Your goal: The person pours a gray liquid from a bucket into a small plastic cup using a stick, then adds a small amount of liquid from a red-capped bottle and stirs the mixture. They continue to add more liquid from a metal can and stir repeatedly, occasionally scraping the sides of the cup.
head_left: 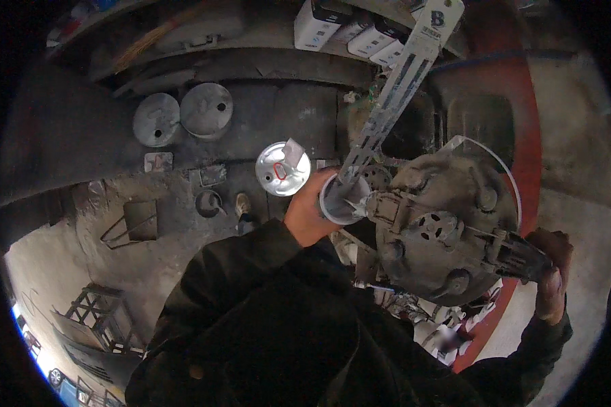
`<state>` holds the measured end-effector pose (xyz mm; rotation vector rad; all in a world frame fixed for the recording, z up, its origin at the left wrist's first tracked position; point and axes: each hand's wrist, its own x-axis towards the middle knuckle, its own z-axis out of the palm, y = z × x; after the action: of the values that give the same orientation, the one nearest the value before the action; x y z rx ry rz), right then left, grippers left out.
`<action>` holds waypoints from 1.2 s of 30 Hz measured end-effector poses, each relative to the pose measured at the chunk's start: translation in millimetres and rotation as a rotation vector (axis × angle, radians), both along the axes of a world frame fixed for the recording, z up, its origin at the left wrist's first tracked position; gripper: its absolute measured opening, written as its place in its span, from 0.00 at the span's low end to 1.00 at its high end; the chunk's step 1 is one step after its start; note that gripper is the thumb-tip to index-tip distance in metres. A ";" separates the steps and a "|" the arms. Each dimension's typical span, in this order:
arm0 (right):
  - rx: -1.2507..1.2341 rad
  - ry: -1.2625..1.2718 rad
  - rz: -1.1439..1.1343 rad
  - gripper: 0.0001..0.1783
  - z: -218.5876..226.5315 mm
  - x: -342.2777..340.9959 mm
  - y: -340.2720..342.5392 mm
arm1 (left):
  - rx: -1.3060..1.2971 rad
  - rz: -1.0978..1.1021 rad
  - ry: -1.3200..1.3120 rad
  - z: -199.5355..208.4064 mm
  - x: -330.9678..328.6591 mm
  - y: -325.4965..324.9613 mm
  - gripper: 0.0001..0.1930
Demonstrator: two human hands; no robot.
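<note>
My left hand (309, 210) is wrapped round a pale cup (334, 211). A long slotted mixing stick (404, 81), marked along its face, stands tilted in the cup and leans away to the upper right. Right beside the cup is the spout (380, 207) of a large, grimy paint can with a stirring lid (421, 261). The spout reaches the cup's rim, with something greyish at its lip. At the lid's far right side, my right hand (555, 252) is closed round the dark lid handle (519, 258). The can's thin pale bail (512, 178) curves along its edge.
A silver can (273, 184) with a red ring on top stands left of the cup. Farther left are two dusty round cans (156, 119) (207, 110). White boxes (316, 27) line the back shelf. A metal frame (105, 315) stands at the lower left.
</note>
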<state>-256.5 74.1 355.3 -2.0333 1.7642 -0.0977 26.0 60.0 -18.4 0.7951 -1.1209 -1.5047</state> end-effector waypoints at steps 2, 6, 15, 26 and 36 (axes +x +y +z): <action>0.026 -0.086 -0.064 0.44 -2.0 -14.4 5.4 | 0.022 0.023 0.059 -2.8 -4.4 3.3 0.43; 0.073 -0.117 -0.218 0.49 -2.9 -28.5 9.3 | -0.029 0.094 -0.051 -8.4 -11.4 5.7 0.42; 0.042 -0.239 -0.128 0.44 10.4 -0.8 11.7 | -0.058 0.126 -0.182 9.8 -3.1 3.5 0.44; -0.035 -0.169 -0.112 0.46 33.6 35.4 16.3 | -0.145 0.166 -0.051 5.9 -6.5 -1.5 0.44; -0.073 -0.078 -0.030 0.46 43.3 60.4 11.5 | -0.211 0.224 -0.012 9.2 -3.3 -0.8 0.44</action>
<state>-196.2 85.6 398.6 -2.0254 1.7667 -0.2512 22.7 59.2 -9.2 0.7568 -1.1381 -1.1756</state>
